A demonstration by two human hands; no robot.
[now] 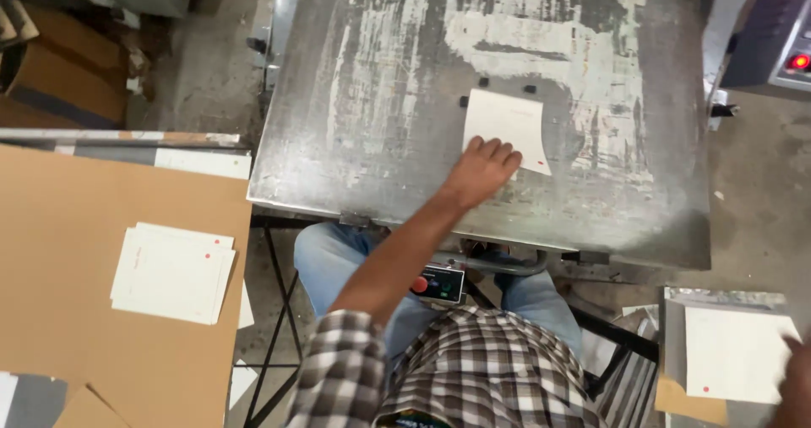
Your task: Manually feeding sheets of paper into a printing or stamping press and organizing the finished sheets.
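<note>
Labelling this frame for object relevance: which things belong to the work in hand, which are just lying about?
In use:
- left hand pressing the white sheet flat
- worn metal plate under it, with small black stops
- right hand at the white stack
- control box

Lying about:
- sheet pile on brown board
- cardboard boxes

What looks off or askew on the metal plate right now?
The white sheet under the left hand sits slightly rotated against the metal plate, whose coating is heavily worn and patchy. Nothing spilled.
</note>
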